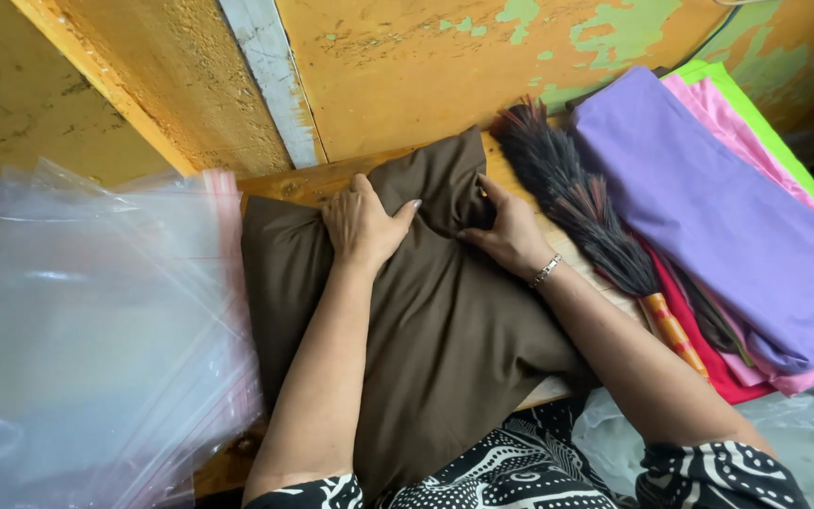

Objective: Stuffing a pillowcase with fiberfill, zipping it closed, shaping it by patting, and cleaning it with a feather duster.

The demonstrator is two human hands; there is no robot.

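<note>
Head view: brown cloth [426, 320] spread on the wooden bench [322, 181], long axis running away toward the wall, one corner pointing up-right. Left hand [362, 226] pressing flat, fingers unclenched; right hand [511, 236] pinching a fold beside the feather duster [581, 203].

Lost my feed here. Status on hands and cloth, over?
Left hand pressing flat on brown cloth. Right hand pinching a fold at its top. Feather duster lies right beside the right hand, over.
</note>
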